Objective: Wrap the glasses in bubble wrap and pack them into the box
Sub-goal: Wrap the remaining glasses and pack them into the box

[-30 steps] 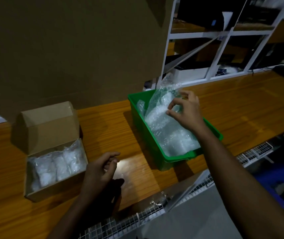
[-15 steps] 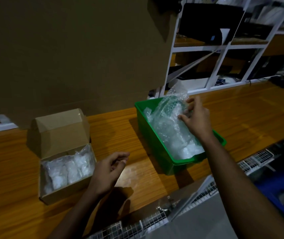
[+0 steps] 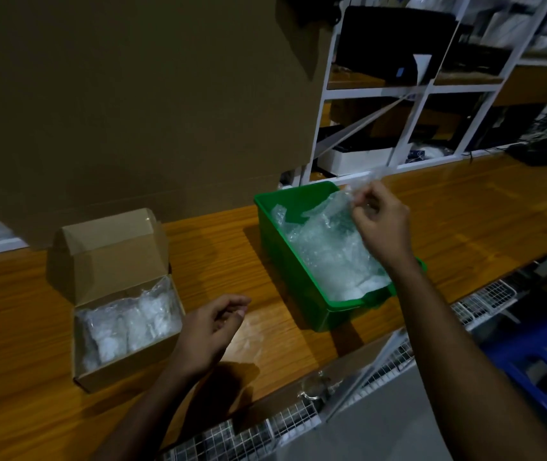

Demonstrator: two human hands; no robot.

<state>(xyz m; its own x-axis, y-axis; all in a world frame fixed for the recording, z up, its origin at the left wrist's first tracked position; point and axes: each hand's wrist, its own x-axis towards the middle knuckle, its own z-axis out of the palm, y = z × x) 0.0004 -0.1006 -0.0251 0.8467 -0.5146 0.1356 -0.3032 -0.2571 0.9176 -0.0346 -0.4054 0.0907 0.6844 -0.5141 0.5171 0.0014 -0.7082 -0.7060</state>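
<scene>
- From my remote seat, the big brown cardboard sheet (image 3: 139, 104) filled the back of the view, standing upright behind the desk (image 3: 465, 221).
- The wooden desk ran across the whole picture, carrying the box and the bin well apart from each other.
- White shelving (image 3: 411, 91) rose at the far right behind the desk, its contents too dark for me to make out.
- The green bin (image 3: 285, 257) sat right of centre on the desk, tilted in view, heaped with loose bubble wrap (image 3: 328, 251).
- The cardboard box (image 3: 116, 331) stood on the left of the desk, lid flap up, with wrapped glasses (image 3: 132, 321) lying side by side inside it, white bundles filling the floor of the box.
- I saw the right hand (image 3: 382, 221) over the far end of the bin, fingers curled, thumb and fingertips pinching the top edge of a sheet of bubble wrap and holding it up above the rim.
- The left hand (image 3: 209, 327) hovered over the desk just beside the box's right wall, fingers loosely curled, gripping nothing, not touching the box.
- A wire-mesh strip (image 3: 265, 427) ran along the near edge below the desk.
- Something blue (image 3: 544, 361) sat low on the right; I could not tell what.
</scene>
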